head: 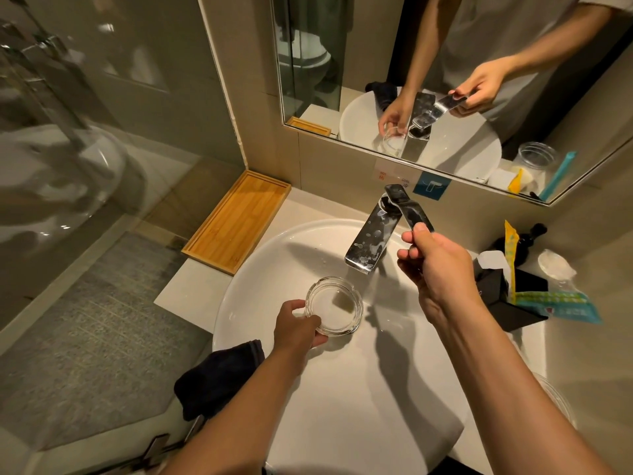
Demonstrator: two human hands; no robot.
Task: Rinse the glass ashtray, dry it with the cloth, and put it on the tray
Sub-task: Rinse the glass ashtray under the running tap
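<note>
Glass ashtray first: you are at the very start of the rinse, as far as I can judge. Working left to right, the empty rectangular bamboo tray [236, 221] waits on the pale counter [191, 286] beside the basin, well apart from the ashtray. The dark folded cloth [215, 378] lies on the near-left rim of the round white sink [342, 389], untouched. Your left hand [298, 325] has its grip closed on the near edge of the round clear glass ashtray [334, 305], thumb over the rim, holding it inside the bowl, short of the chrome tap spout [368, 240]. Your right hand [433, 260] pinches the flat chrome lever [407, 207]. No stream is visible, only droplets. Drying and placing remain. The ashtray looks thick-walled, notched around the rim and empty.
</note>
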